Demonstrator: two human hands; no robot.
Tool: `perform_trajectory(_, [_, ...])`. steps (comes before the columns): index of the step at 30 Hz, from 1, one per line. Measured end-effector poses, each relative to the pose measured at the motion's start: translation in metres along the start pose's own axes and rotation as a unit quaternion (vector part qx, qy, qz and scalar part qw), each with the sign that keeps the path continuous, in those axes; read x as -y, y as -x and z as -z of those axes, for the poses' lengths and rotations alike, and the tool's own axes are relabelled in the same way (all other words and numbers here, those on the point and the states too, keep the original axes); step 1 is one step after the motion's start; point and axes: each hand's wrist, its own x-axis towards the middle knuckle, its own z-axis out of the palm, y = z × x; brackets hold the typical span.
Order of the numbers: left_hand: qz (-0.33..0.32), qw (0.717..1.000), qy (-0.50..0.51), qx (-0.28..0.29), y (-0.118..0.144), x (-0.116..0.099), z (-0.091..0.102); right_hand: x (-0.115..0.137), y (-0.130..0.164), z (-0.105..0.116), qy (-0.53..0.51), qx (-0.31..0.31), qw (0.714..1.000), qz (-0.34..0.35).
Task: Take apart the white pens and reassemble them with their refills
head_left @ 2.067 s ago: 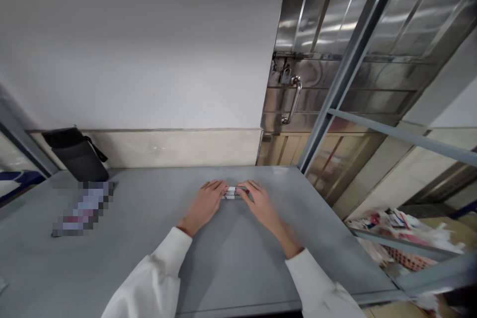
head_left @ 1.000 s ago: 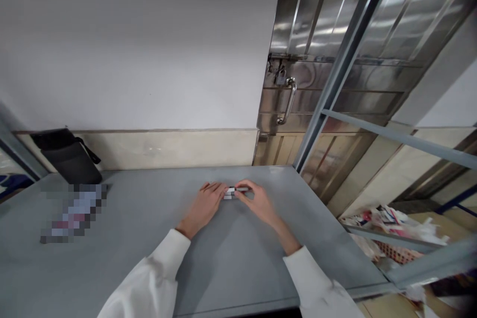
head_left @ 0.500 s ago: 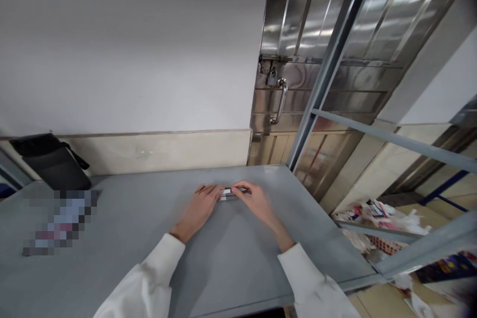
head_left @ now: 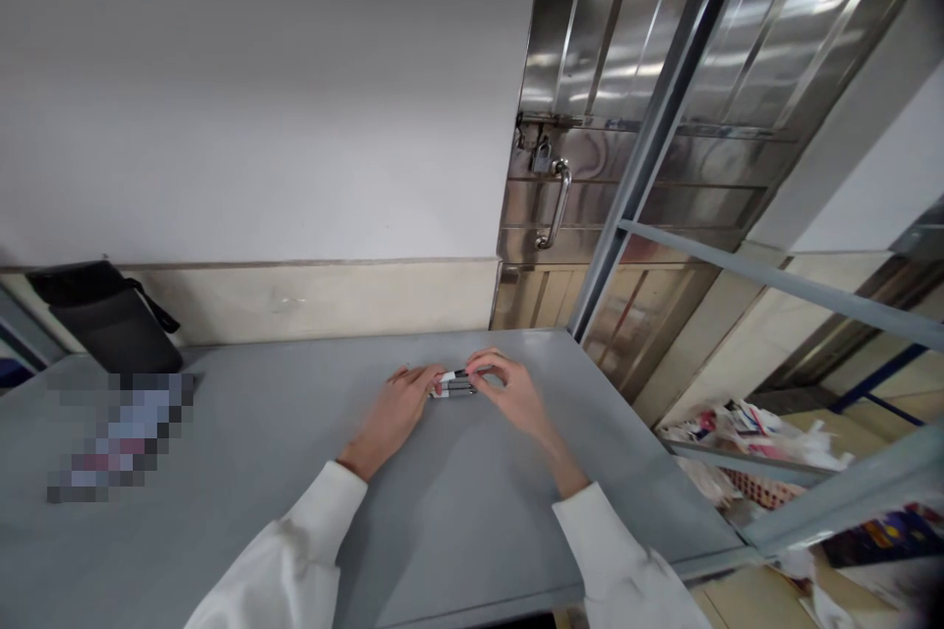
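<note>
Left edge of frame: black pouch [head_left: 110, 324] leaning against the wall, a blurred flat item [head_left: 118, 432] in front of it on the grey surface [head_left: 295, 432]. Centre: left hand [head_left: 390, 413] lies flat, fingertips pressing the left end of a small stack of flat white-and-dark packs [head_left: 455, 383], apparently to steady it. Right hand [head_left: 516, 393] arches over the right end, narrow grip pinching the top pack. Upper right: steel door [head_left: 664, 69] with padlock [head_left: 542, 155].
</note>
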Motion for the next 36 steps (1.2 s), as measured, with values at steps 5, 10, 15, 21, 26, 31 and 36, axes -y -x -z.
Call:
perform_trajectory(5, [0.002,0.998,0.063,-0.030,-0.001,-0.002,0.002,-0.005,-0.001,0.002,-0.020,-0.026,0.998,-0.055])
perform_trajectory(10, [0.002,0.994,0.095,-0.045,-0.001,-0.005,0.006,-0.006,-0.001,0.002,-0.017,-0.047,0.996,-0.068])
perform_trajectory(15, [0.002,0.996,0.070,-0.047,-0.001,-0.002,0.006,-0.005,-0.004,0.003,-0.018,-0.074,0.993,-0.096])
perform_trajectory(21, [0.010,0.997,0.055,-0.045,-0.001,0.002,0.005,-0.009,-0.005,0.007,-0.003,-0.089,0.989,-0.116])
perform_trajectory(26, [0.010,0.997,0.059,-0.055,-0.001,0.006,0.002,-0.016,-0.006,0.009,-0.013,-0.101,0.989,-0.110])
perform_trajectory(31, [0.007,0.996,0.053,-0.067,-0.001,0.008,0.001,-0.023,-0.007,0.010,-0.037,-0.116,0.987,-0.107])
perform_trajectory(36, [0.006,0.996,0.056,-0.072,0.000,0.009,0.001,-0.026,-0.007,0.012,-0.026,-0.127,0.986,-0.109])
